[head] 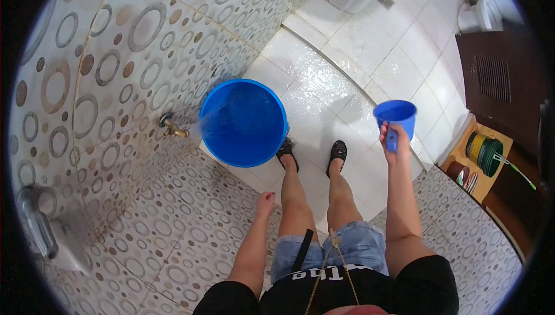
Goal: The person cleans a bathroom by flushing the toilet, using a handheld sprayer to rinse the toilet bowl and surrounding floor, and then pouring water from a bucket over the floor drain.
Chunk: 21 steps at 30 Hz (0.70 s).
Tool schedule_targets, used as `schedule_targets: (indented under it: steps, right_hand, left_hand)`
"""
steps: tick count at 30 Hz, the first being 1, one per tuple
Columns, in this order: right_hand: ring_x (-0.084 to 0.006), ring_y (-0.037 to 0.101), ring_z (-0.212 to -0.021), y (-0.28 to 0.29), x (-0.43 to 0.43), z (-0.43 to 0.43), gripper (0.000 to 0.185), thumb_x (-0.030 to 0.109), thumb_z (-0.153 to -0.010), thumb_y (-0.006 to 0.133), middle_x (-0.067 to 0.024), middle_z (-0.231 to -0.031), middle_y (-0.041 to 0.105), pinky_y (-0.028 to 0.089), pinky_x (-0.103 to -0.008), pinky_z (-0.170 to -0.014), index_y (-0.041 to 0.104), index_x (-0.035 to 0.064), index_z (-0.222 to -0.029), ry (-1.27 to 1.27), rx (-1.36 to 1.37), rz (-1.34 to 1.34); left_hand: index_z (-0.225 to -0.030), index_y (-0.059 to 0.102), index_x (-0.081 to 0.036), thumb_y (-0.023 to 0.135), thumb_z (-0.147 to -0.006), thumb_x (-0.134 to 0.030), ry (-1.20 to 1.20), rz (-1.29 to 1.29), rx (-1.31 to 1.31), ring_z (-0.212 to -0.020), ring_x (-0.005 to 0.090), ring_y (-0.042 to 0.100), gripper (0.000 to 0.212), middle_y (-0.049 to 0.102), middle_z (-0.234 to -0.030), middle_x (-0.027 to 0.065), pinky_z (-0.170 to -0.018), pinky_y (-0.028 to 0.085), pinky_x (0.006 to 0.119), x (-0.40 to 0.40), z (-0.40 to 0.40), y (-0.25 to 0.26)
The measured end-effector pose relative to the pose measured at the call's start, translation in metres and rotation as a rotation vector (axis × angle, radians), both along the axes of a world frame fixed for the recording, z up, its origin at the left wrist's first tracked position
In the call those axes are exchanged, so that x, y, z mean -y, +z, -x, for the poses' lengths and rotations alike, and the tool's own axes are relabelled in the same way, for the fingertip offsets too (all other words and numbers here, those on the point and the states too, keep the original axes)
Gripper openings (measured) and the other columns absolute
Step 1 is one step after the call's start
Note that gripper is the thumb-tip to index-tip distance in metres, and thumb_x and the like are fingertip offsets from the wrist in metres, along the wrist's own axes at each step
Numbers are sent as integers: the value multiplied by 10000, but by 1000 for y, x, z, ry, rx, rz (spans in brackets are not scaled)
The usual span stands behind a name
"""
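My right hand point(396, 141) grips the handle of a blue plastic dipper point(401, 124), held out over the floor at the right. The dipper's inside faces up, and I cannot tell how much water it holds. My left hand point(266, 204) hangs beside my left leg with its fingers curled in and nothing visible in it. Ahead of it stands a large round blue plastic bucket point(243, 159), against the tiled wall. Water sprays into the bucket from the side of the brass faucet point(177, 130). Rippled water shows inside.
Wet white floor tiles point(321, 81) meet a low raised curb point(347, 70). A brown door point(505, 68) with a vent stands at the right, near a wooden shelf point(485, 185) holding a green container point(492, 156). A toilet point(481, 16) sits far right. My feet wear black shoes point(337, 154).
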State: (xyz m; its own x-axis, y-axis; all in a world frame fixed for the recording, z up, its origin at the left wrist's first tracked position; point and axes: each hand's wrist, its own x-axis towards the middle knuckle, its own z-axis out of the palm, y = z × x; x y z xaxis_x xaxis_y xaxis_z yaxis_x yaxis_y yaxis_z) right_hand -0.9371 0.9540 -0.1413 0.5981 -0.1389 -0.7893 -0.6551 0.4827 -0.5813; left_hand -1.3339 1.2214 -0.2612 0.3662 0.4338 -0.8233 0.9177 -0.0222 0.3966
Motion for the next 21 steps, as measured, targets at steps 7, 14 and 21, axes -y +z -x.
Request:
schedule_targets:
  steps: [7,14,21]
  right_hand:
    - [-291,543,-605,-90,-93,-129,193,-19,-695,508,-193,-832,503,463,-388,-500,422,-46,-866,16,42,381]
    - [-420,508,-956,-22,-216,-59,424,126,-752,539,-250,-1022,515,397,-458,-806,376,22,-1128,506,327,958]
    - [-353,588,-841,-41,-260,120,388,125,-686,592,-169,-970,562,482,-443,-683,486,61,-1055,1700,619,692]
  left_hand:
    - [-911,586,-16,533,-846,-228,-7,35,-173,-678,180,538,228,572,-738,71,-637,433,314,-98,-19,34]
    - [-854,611,-15,532,-825,-205,524,78,-82,-651,166,530,208,609,-786,87,-615,422,307,-153,77,-34]
    - [-781,611,-9,545,-809,-226,125,113,-104,-644,165,530,229,606,-720,72,-625,422,309,-120,63,-26]
